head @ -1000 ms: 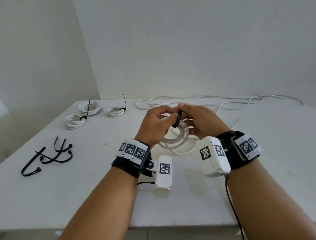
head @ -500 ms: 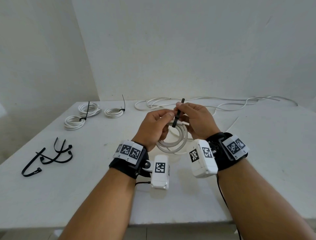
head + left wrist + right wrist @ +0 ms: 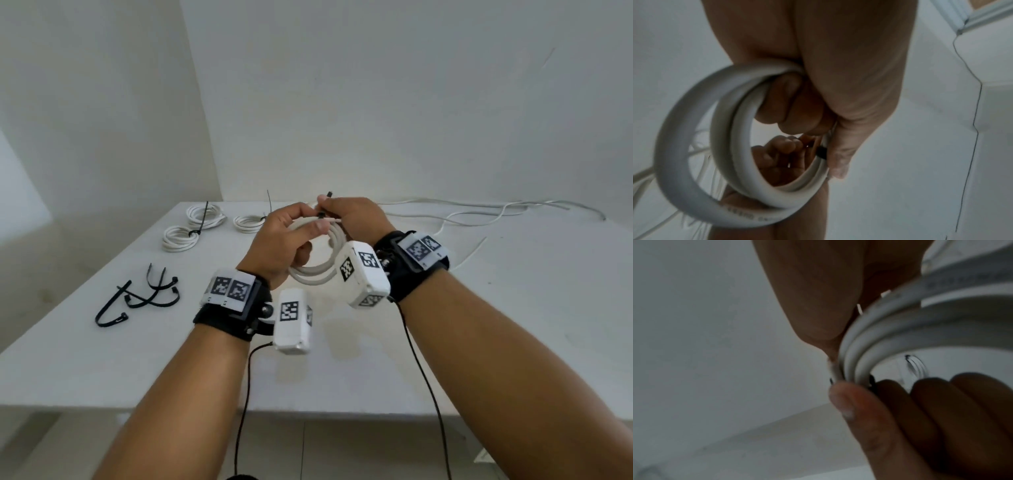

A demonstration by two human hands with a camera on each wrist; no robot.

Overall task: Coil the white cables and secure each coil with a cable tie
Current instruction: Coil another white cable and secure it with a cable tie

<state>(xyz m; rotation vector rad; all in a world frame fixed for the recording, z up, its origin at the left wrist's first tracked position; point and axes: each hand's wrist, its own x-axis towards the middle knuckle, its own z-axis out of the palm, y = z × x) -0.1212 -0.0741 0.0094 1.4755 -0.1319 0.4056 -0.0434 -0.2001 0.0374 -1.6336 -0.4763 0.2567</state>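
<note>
Above the white table (image 3: 513, 308) both hands hold a white cable coil (image 3: 318, 274) upright. My left hand (image 3: 291, 236) grips the coil's top with thumb and curled fingers; the left wrist view shows the coil (image 3: 694, 146) looped round those fingers. A black cable tie (image 3: 322, 215) wraps the coil's top, and its tail (image 3: 329, 194) sticks up past my right hand (image 3: 352, 216), which pinches it. In the right wrist view the coil (image 3: 879, 337) runs between thumb and fingers, with a bit of the black tie (image 3: 872, 380) beside them.
Three tied white coils (image 3: 205, 216) (image 3: 180, 237) (image 3: 249, 222) lie at the table's back left. Several loose black cable ties (image 3: 137, 301) lie at the left. Long loose white cables (image 3: 479, 212) trail along the back right edge by the wall.
Both hands have lifted the coil higher off the table and closer to me. The tie's tail now stands out above the right hand's fingers, with the tie's loop snug on the coil.
</note>
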